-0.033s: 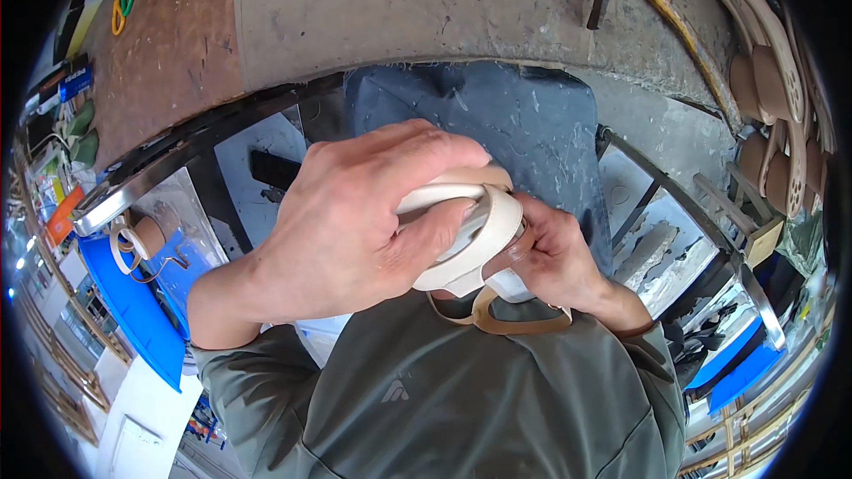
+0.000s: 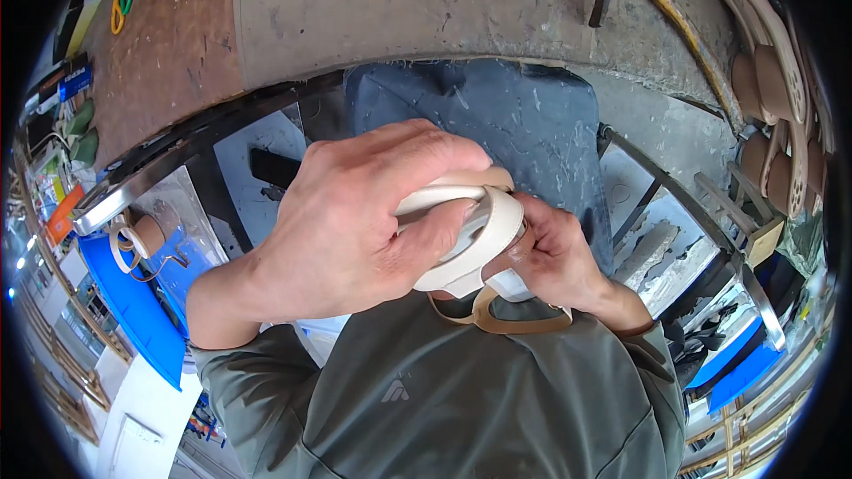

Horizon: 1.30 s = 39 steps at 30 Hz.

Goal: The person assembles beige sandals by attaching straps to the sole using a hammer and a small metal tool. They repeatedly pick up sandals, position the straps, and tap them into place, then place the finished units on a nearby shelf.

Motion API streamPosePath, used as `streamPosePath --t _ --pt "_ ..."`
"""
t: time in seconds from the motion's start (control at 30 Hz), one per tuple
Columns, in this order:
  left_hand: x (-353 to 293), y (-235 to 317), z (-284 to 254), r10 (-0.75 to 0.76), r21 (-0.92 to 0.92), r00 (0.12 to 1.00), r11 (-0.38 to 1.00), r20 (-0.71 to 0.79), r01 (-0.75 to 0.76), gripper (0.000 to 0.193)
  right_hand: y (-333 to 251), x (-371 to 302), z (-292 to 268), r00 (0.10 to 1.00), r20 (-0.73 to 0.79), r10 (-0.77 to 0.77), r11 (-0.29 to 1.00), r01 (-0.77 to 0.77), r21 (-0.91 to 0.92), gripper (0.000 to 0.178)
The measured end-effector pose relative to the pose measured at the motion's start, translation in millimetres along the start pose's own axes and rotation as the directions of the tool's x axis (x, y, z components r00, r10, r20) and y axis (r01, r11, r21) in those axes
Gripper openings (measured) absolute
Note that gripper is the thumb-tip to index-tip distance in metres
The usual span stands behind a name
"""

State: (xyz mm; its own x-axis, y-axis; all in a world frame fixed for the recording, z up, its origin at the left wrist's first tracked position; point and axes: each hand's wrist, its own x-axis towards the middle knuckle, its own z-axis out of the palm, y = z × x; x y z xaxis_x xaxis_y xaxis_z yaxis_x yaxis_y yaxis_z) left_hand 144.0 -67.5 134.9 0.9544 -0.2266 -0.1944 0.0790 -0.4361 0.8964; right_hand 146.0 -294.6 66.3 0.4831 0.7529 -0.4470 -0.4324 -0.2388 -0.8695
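Observation:
Both my hands hold a cream strappy sandal [image 2: 500,226] in front of my chest. My left hand [image 2: 355,213] is wrapped over its far side, the thumb pressed in between the pale straps. At the other end my right hand [image 2: 568,257] grips near a glossy brown part [image 2: 510,257] inside the sandal, perhaps a shoe last; its fingertips are partly hidden. A tan strap loop [image 2: 519,318] hangs below, against my dark green shirt. The sandal's sole is mostly covered by my fingers.
A stained workbench [image 2: 373,9] spans the far side, with a hammer-like tool [image 2: 657,0] at right and green-and-yellow-handled scissors [image 2: 122,7] at left. Tan soles or straps [image 2: 772,80] are stacked far right. A blue bin [image 2: 133,310] stands left; a dark cloth [image 2: 497,106] hangs before the bench.

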Motion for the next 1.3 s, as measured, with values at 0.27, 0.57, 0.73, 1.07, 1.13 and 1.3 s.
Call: streamPosePath --t 0.27,0.57,0.73,1.07,1.13,1.3 --pt "-2.8 -2.6 2.2 -0.065 -0.357 0.997 0.933 -0.038 0.047 0.052 1.0 -3.0 -6.4 0.991 -0.098 -0.093 0.992 0.101 0.079 0.025" --pt "-44.5 -23.7 72.6 0.009 -0.265 0.858 0.949 -0.513 -0.169 0.028 17.5 -13.4 -26.1 0.978 -0.185 -0.096 0.978 0.128 0.167 0.021" --pt "-45.5 -23.7 83.7 0.159 0.131 0.685 0.987 -0.711 -0.093 0.032 15.1 -17.3 -11.6 0.964 -0.208 -0.168 0.972 0.197 0.125 0.024" --pt "-51.3 -19.6 63.4 0.246 0.170 0.668 0.969 -0.702 -0.178 0.037 10.7 -24.0 -3.8 0.977 -0.123 -0.173 0.982 0.161 -0.101 0.035" --pt "-55.2 -24.4 61.3 0.307 0.248 0.674 0.951 -0.672 -0.186 0.040 9.1 -24.4 -2.5 0.981 -0.103 -0.166 0.982 0.155 -0.105 0.036" --pt "-52.7 -20.4 47.5 0.434 0.315 0.653 0.901 -0.620 -0.299 0.037 6.4 -29.0 3.0 0.980 -0.086 -0.181 0.982 0.175 -0.074 0.035"
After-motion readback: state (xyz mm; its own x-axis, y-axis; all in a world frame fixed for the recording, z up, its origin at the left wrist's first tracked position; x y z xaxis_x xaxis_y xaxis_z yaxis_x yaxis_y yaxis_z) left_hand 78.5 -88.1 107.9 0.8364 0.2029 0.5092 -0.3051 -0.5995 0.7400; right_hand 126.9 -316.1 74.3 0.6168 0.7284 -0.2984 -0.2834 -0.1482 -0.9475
